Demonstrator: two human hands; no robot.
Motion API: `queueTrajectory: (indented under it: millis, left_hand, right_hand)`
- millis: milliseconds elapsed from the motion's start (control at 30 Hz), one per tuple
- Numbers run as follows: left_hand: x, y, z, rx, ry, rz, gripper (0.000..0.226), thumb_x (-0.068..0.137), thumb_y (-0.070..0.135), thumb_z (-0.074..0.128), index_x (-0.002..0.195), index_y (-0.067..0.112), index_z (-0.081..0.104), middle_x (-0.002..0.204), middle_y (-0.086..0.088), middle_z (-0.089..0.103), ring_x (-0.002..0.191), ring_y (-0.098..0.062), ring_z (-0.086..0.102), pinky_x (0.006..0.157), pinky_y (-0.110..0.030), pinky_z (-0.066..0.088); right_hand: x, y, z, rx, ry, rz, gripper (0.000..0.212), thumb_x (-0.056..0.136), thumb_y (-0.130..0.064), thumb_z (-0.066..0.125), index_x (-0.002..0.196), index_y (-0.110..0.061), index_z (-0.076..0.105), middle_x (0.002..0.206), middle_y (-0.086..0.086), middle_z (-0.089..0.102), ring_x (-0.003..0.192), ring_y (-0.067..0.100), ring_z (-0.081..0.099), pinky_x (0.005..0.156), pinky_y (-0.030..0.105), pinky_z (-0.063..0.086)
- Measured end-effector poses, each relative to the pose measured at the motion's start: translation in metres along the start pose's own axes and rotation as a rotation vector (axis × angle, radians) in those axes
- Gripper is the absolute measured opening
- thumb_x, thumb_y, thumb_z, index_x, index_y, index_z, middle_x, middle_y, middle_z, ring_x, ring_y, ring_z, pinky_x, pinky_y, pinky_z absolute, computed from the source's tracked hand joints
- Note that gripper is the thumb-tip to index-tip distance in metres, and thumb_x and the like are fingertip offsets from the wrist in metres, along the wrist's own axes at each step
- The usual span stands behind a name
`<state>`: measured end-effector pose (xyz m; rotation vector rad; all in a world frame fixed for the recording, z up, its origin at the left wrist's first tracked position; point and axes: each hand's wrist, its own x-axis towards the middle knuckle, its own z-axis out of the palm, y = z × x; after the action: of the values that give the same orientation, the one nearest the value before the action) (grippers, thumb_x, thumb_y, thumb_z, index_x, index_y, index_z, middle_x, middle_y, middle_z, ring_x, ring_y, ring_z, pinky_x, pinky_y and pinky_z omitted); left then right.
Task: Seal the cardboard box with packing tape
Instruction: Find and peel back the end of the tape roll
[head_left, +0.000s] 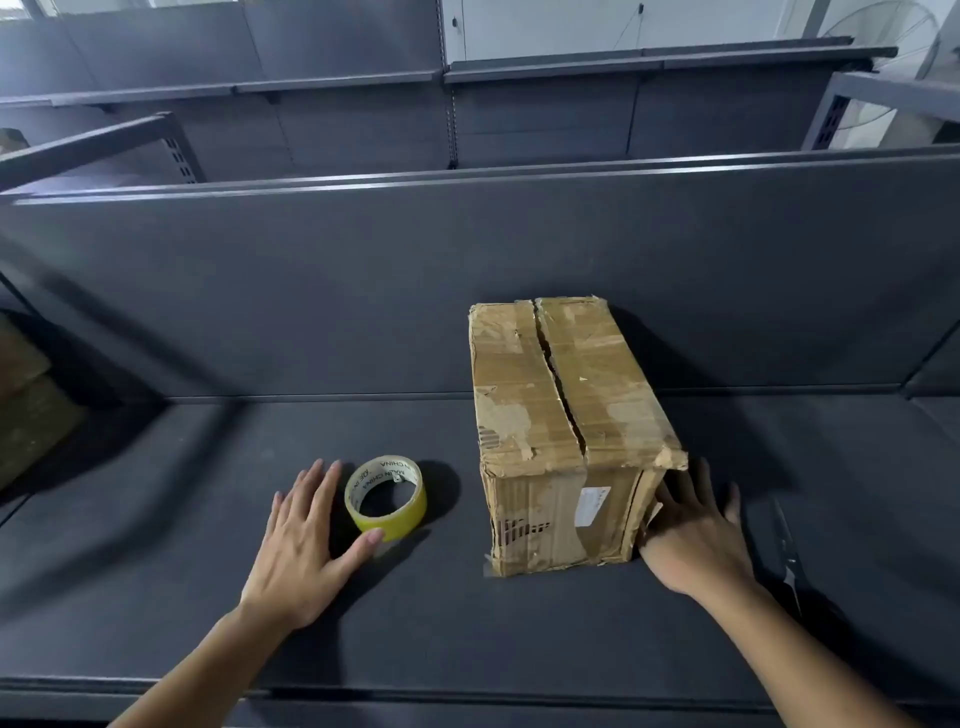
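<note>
The shelf (156, 571) was dark grey metal, matte, with an upright back panel (311, 291) of the same grey behind it. More rows of bare grey shelving (337, 83) ran across the top of the frame, and a wire fan (883, 62) showed pale in the upper right. Some brown cardboard (26, 395) sat at the far left edge. A slim dark tool (789, 561) lay at the lower right, too dim to identify.

The cardboard box (566, 415) stood right of centre on the shelf, well worn: torn corners, patches of old tape and peeled paper, a white label on its near face. Its two top flaps were down, with a dark crooked gap along the seam between them.

The roll of tape (387, 499), yellow, lay flat to the box's left, apart from it. The left hand (306, 545) was spread beside the roll, thumb touching its near side, its grip apart and not closed on it. The right hand (696, 535) lay against the box's lower right corner, fingers splayed, grip likewise apart.
</note>
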<state>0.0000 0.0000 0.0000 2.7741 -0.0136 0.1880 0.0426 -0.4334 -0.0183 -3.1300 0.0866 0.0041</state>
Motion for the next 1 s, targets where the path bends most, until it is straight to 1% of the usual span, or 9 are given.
queueTrajectory:
  millis: [133,267,333,433,533,633,767,900,1000]
  left_hand:
    - [-0.01,0.033,-0.004,-0.173,0.34,0.05,0.09,0.095,0.078,0.033,0.151,0.007,0.042,0.154,-0.014,0.041,0.144,-0.035,0.036,0.118,-0.061,0.031]
    - [-0.01,0.094,-0.022,-0.328,0.462,0.182,0.073,0.101,0.065,0.038,0.141,0.006,0.05,0.142,-0.008,0.05,0.132,-0.025,0.046,0.113,-0.024,0.032]
    - [-0.008,0.12,-0.032,-0.414,0.413,0.244,0.066,0.102,0.06,0.041,0.142,0.009,0.049,0.141,-0.001,0.049,0.129,-0.023,0.051,0.108,-0.015,0.035]
    - [-0.007,0.156,-0.044,-0.71,0.225,0.181,0.074,0.092,0.08,0.041,0.144,0.027,0.048,0.142,0.012,0.054,0.128,-0.01,0.057,0.106,-0.031,0.047]
    - [-0.005,0.183,-0.057,-1.065,0.001,0.011,0.085,0.073,0.093,0.049,0.142,0.044,0.048,0.142,0.018,0.059,0.13,-0.002,0.057,0.111,-0.04,0.047]
    - [-0.002,0.201,-0.067,-1.257,-0.164,-0.088,0.081,0.072,0.086,0.061,0.143,0.048,0.049,0.137,0.018,0.065,0.13,-0.008,0.061,0.106,-0.047,0.052]
    - [-0.003,0.218,-0.074,-1.336,-0.191,-0.14,0.051,0.086,0.058,0.063,0.136,0.054,0.052,0.123,0.017,0.073,0.114,-0.009,0.071,0.086,-0.042,0.06]
    - [-0.004,0.216,-0.075,-1.416,-0.135,-0.203,0.044,0.096,0.033,0.061,0.137,0.047,0.057,0.124,0.004,0.074,0.111,-0.017,0.073,0.09,-0.05,0.06]
    - [-0.008,0.206,-0.073,-1.622,-0.195,-0.17,0.045,0.1,0.023,0.052,0.144,0.032,0.057,0.14,-0.006,0.066,0.124,-0.032,0.064,0.102,-0.062,0.051]
  right_hand:
    - [0.0,0.001,-0.003,0.002,0.022,-0.017,0.075,0.085,-0.055,0.022,0.155,-0.027,0.017,0.164,0.007,0.02,0.151,0.034,0.009,0.116,0.063,0.014]
    - [-0.001,0.0,-0.004,0.013,0.032,-0.022,0.081,0.082,-0.059,0.009,0.156,-0.027,0.02,0.163,0.008,0.022,0.151,0.035,0.012,0.116,0.064,0.015]
    - [-0.003,0.0,-0.006,0.031,0.008,-0.011,0.083,0.081,-0.059,0.009,0.156,-0.028,0.021,0.164,0.007,0.021,0.152,0.035,0.012,0.116,0.064,0.015]
    - [-0.006,-0.003,-0.012,0.143,0.055,-0.022,0.073,0.086,-0.055,0.013,0.151,-0.031,0.034,0.16,0.004,0.032,0.151,0.031,0.02,0.118,0.059,0.017]
    - [-0.02,-0.005,-0.041,0.966,0.146,0.074,0.067,0.089,-0.063,0.022,0.127,-0.025,0.063,0.122,-0.007,0.068,0.128,0.027,0.055,0.104,0.034,0.042]
    - [-0.032,-0.015,-0.076,1.532,0.139,0.049,0.053,0.09,-0.064,0.037,0.113,-0.03,0.07,0.107,-0.017,0.075,0.114,0.004,0.065,0.088,0.01,0.046]
    - [-0.045,-0.035,-0.094,1.594,-0.06,-0.062,0.034,0.094,-0.053,0.044,0.114,-0.037,0.066,0.111,-0.031,0.071,0.108,-0.018,0.059,0.094,0.018,0.038]
    - [-0.05,-0.042,-0.112,1.53,-0.113,-0.157,0.065,0.083,-0.08,0.043,0.126,-0.036,0.063,0.123,-0.027,0.068,0.121,-0.008,0.057,0.103,0.019,0.041]
    - [-0.053,-0.039,-0.133,1.338,0.017,-0.33,0.053,0.087,-0.077,0.047,0.133,-0.052,0.051,0.135,-0.042,0.051,0.132,-0.02,0.037,0.108,0.008,0.03]
